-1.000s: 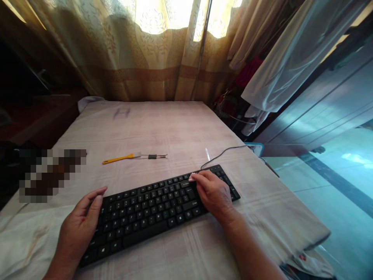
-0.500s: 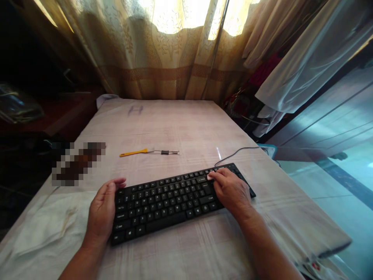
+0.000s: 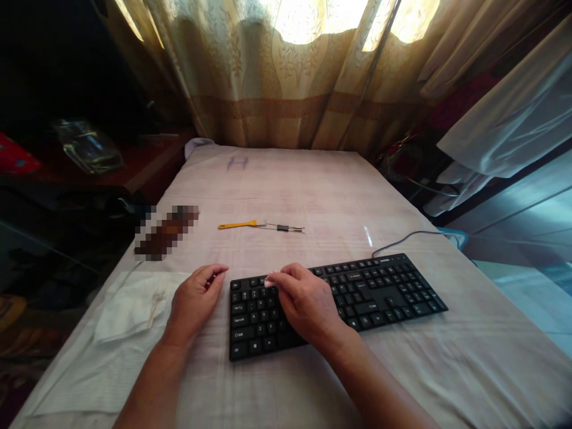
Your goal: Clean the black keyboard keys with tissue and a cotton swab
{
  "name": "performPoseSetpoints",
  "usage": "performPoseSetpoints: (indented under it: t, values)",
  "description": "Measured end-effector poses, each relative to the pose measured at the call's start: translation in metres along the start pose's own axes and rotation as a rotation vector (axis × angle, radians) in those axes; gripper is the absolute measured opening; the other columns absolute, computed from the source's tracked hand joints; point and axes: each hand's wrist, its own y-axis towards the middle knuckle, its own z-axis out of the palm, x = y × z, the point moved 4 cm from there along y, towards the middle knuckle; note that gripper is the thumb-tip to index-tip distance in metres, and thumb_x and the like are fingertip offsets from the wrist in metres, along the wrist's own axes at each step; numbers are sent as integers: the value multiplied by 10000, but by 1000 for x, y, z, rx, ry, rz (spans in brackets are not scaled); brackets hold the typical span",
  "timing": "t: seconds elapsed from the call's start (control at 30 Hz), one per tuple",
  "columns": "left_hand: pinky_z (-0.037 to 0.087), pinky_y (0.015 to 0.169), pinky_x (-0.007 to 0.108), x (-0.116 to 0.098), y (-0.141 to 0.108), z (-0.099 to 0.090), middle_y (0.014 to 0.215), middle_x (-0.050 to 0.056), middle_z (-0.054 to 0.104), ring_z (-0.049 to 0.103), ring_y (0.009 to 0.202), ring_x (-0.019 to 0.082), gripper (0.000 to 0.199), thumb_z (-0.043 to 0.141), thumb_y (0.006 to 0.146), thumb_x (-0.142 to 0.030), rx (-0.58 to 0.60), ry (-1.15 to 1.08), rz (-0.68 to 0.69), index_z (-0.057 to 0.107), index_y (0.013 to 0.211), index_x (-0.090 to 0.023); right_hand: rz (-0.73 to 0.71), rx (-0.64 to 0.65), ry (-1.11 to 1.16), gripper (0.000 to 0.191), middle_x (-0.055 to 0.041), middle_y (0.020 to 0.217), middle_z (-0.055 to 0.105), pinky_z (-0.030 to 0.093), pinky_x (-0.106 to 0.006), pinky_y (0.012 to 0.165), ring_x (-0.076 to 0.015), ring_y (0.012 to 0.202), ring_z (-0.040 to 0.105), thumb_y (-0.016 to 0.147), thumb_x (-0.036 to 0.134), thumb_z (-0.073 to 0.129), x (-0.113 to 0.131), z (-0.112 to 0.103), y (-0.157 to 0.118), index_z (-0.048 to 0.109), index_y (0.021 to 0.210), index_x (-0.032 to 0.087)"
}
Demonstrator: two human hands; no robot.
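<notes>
A black keyboard [image 3: 379,298] lies slightly slanted on the cloth-covered surface, its cable running off to the right. Over its left-hand keys is my right hand [image 3: 308,298], thumb and fingers pinched on a small white wad [image 3: 269,280] near the top row. Whether the wad is tissue or cotton I cannot tell. My left hand [image 3: 196,301] rests just left of the keyboard, apart from it, with loosely curled fingers and nothing visible in them. Beyond the keyboard lie a yellow-handled brush [image 3: 238,224] and a thin wire tool with a dark grip [image 3: 283,227].
White folded cloth or paper [image 3: 129,310] with thin sticks on it lies at the left. A blurred-out brown item [image 3: 167,232] sits behind that. Patterned curtains [image 3: 277,101] hang at the far edge, and a glass jar [image 3: 89,149] stands on a side shelf.
My right hand has moved from the keyboard's right part to its left-hand keys with the white wad. My left hand has come off the keyboard's left edge. The view has turned left.
</notes>
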Motion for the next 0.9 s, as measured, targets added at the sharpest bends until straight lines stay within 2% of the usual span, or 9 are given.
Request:
performPoseSetpoints:
  t: [0.17,0.27,0.63,0.77,0.9]
  values:
    - [542,876,367,2,-3,3,938,33,787,719,915,254,324,565,767,-492,237,-67,2,765,871,-260,-103,117,-82,236,-33,967,696,472,-273,736,-174,837,634,932,175,552,32,32,22,740,1034,277]
    - [534,898,386,4,-5,4,966,38,791,719,935,262,323,573,778,-476,305,-112,-10,772,907,-257,-129,131,-144,208,-47,954,691,458,-297,749,-188,845,605,947,198,552,39,44,26,740,1010,257]
    - [538,851,358,1,-6,3,933,15,788,719,905,249,275,572,794,-442,321,-118,-9,760,881,-263,-103,138,-152,200,-44,902,678,444,-296,713,-189,802,597,895,152,575,41,36,14,749,921,246]
    - [539,836,348,0,-7,3,928,14,787,720,893,244,274,562,804,-427,324,-111,1,761,898,-265,-85,113,-119,243,-42,926,680,455,-290,739,-187,835,609,893,131,575,41,37,19,755,999,255]
    - [526,835,339,-2,-9,3,942,8,785,713,904,239,265,542,818,-400,342,-130,24,760,896,-272,-148,134,-146,266,-59,978,687,458,-302,736,-195,851,607,938,158,544,50,45,24,742,1082,261]
